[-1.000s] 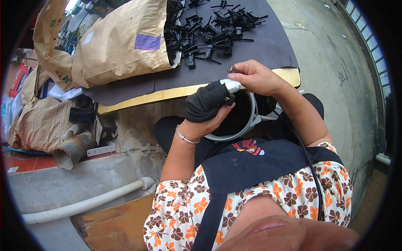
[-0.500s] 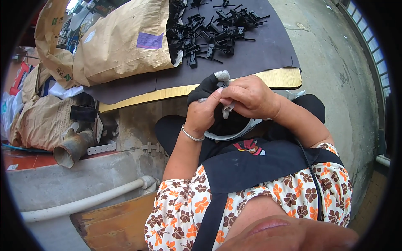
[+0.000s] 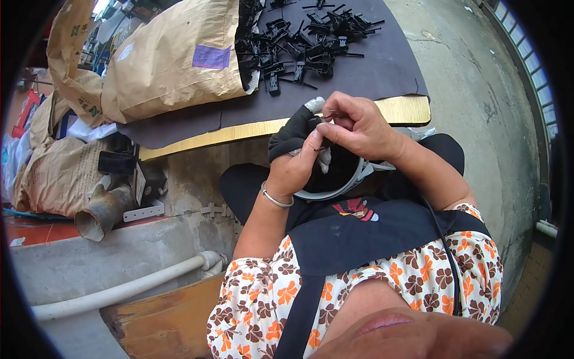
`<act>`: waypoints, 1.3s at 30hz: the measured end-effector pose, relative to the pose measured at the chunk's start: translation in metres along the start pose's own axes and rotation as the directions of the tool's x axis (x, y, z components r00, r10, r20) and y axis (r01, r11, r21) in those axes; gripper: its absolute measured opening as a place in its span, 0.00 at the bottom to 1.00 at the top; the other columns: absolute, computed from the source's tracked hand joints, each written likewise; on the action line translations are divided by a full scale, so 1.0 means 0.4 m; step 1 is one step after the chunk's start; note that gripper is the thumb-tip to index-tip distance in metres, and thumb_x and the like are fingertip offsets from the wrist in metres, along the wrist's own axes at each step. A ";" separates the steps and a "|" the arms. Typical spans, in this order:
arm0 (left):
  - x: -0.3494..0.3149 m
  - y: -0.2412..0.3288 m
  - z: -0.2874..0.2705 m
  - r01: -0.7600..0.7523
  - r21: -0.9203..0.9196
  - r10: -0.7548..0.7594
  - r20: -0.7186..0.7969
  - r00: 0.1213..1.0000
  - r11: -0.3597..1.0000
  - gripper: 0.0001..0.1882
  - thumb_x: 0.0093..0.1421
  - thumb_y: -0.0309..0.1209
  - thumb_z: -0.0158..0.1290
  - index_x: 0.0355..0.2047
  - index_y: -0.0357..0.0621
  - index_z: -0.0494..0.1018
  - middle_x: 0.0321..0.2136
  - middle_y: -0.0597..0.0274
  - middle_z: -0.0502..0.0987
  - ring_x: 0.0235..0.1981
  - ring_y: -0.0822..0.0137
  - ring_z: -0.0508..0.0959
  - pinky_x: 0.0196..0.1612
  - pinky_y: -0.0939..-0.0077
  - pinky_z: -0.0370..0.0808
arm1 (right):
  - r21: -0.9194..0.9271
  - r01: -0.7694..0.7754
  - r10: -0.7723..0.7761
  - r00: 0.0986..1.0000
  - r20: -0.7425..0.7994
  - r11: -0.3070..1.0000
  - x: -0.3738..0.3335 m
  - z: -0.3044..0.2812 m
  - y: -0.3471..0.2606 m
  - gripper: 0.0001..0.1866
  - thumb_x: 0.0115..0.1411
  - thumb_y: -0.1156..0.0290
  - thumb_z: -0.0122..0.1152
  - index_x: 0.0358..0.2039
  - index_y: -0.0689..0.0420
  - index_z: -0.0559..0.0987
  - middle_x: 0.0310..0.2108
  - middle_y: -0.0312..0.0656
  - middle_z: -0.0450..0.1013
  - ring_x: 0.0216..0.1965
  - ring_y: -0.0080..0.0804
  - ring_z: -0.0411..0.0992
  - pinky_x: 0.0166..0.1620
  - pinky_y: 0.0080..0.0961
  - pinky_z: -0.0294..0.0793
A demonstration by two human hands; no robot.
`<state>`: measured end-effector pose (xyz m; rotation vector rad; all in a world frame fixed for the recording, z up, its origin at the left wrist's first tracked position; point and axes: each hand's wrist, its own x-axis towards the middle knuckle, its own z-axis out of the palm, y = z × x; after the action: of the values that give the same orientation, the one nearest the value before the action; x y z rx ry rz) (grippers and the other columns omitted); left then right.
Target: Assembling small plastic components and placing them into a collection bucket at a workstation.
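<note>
Near the centre of the frame, just below the table's yellow edge [image 3: 391, 111], a small black part [image 3: 314, 122] is held in the left hand [image 3: 292, 160], pinched between the thumb and the fingers, which are wrapped in a black covering with one white-tipped finger raised. The part lies to the left of the right hand's [image 3: 368, 133] fingertips and just beside them; the left hand is nearer, being already closed around it. By the right thumb and forefinger, bent together with scarcely a gap, a thin dark piece [image 3: 335, 114] appears to be gripped, pointed roughly sideways toward the part.

The long axis of the part cannot be told, since most of it is covered by thumb and cloth. Whether part and piece are touching cannot be made out either. Below the left thumb a pale, limp scrap [image 3: 324, 159] is seen, its nature unclear. The bucket [image 3: 336, 194] beneath is partly hidden by the hands. At the upper edge, the pile of black clips [image 3: 311, 51] is partly covered by the paper bag [image 3: 167, 63] and cut off by the frame.
</note>
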<state>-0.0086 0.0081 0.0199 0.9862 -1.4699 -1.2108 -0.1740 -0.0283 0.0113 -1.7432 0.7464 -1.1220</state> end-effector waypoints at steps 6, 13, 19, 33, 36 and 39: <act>0.003 -0.014 0.000 -0.007 0.089 0.004 0.041 0.999 0.996 0.18 0.62 0.26 0.47 0.51 0.30 0.65 0.27 0.63 0.77 0.24 0.78 0.72 0.29 0.85 0.70 | -0.258 0.388 -0.391 0.919 0.042 0.885 0.002 0.007 0.021 0.10 0.50 0.75 0.64 0.29 0.59 0.70 0.19 0.38 0.65 0.18 0.26 0.63 0.22 0.20 0.62; 0.003 -0.037 0.007 -0.119 0.198 0.119 0.013 0.993 0.973 0.22 0.57 0.22 0.48 0.54 0.33 0.64 0.24 0.67 0.74 0.23 0.80 0.70 0.29 0.86 0.69 | -0.007 -0.037 0.037 0.999 -0.001 0.999 0.010 0.000 0.028 0.08 0.58 0.72 0.58 0.28 0.61 0.69 0.19 0.32 0.63 0.20 0.15 0.57 0.23 0.17 0.59; -0.003 -0.019 -0.013 0.069 0.226 -0.064 -0.030 0.998 0.972 0.21 0.56 0.23 0.49 0.51 0.31 0.66 0.31 0.60 0.77 0.30 0.74 0.75 0.36 0.81 0.71 | -0.165 0.043 -0.015 0.985 0.172 0.985 0.012 -0.023 0.013 0.11 0.62 0.68 0.50 0.27 0.63 0.70 0.18 0.46 0.65 0.18 0.35 0.60 0.25 0.28 0.64; 0.012 -0.023 0.002 -0.302 0.698 0.372 0.055 0.926 0.649 0.18 0.54 0.22 0.48 0.46 0.32 0.68 0.41 0.48 0.75 0.41 0.57 0.76 0.46 0.70 0.71 | -0.111 -0.071 0.081 0.993 0.089 0.991 0.007 0.026 0.038 0.12 0.62 0.68 0.50 0.29 0.64 0.73 0.19 0.48 0.69 0.20 0.33 0.65 0.28 0.28 0.67; 0.005 -0.007 -0.009 -0.179 0.530 0.230 -0.031 0.973 0.829 0.17 0.56 0.23 0.50 0.46 0.31 0.68 0.41 0.52 0.76 0.40 0.64 0.76 0.44 0.74 0.71 | -0.117 -0.088 0.104 0.985 0.137 0.989 0.017 -0.009 0.026 0.12 0.62 0.67 0.50 0.30 0.64 0.73 0.21 0.45 0.70 0.21 0.31 0.66 0.29 0.26 0.67; 0.003 -0.017 -0.038 -0.029 0.180 0.043 -0.075 0.996 0.983 0.15 0.59 0.25 0.51 0.46 0.30 0.69 0.41 0.58 0.75 0.38 0.74 0.72 0.40 0.81 0.69 | -0.090 -0.121 0.132 0.984 0.122 0.989 0.018 -0.026 0.030 0.11 0.60 0.68 0.55 0.32 0.64 0.74 0.23 0.44 0.72 0.23 0.30 0.69 0.31 0.24 0.69</act>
<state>0.0061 0.0025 0.0142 1.1096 -1.5475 -1.0155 -0.1809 -0.0429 0.0047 -1.7916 0.8220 -0.8961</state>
